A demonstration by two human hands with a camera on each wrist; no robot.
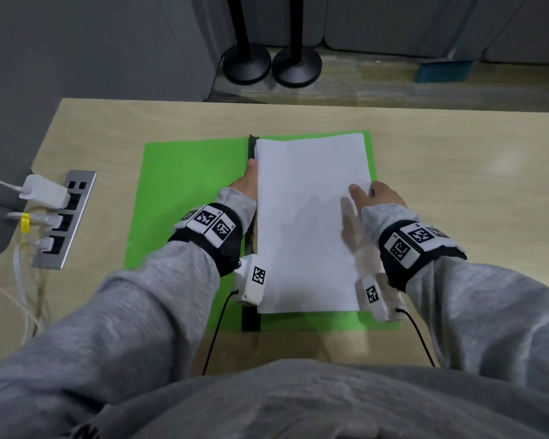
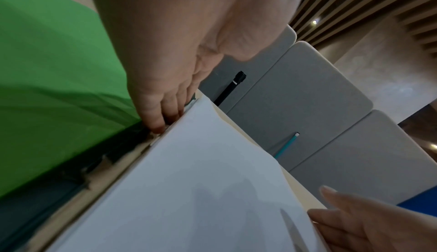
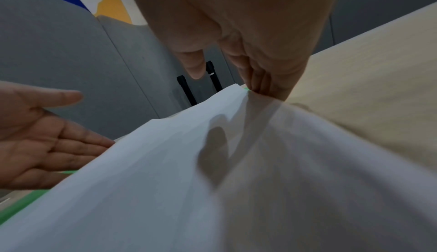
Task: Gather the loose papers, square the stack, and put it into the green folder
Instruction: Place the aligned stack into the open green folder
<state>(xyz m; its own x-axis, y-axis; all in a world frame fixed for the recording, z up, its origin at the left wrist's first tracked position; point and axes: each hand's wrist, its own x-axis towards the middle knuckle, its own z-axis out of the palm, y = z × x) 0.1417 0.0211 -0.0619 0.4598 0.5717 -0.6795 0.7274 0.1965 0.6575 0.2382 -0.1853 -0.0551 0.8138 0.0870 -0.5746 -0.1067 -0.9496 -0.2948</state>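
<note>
Office workspace: a light wood-grain desk (image 1: 441,147) carries a built-in socket strip (image 1: 64,220) at its left edge, with grey partition panels (image 2: 295,95) beyond the desk and two black stand bases (image 1: 271,66) on the floor behind it

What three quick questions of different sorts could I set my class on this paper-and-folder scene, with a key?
1. True or false: the green folder lies open on the desk.
2. Multiple choice: the paper stack rests on A) the folder's left half, B) the folder's right half, C) the bare desk.
3. Short answer: where do the left hand and the right hand sit relative to the stack?

Key:
1. True.
2. B.
3. One at each long edge: the left hand's fingers straight against the edge by the dark spine, the right hand's fingers at the outer edge.
</note>
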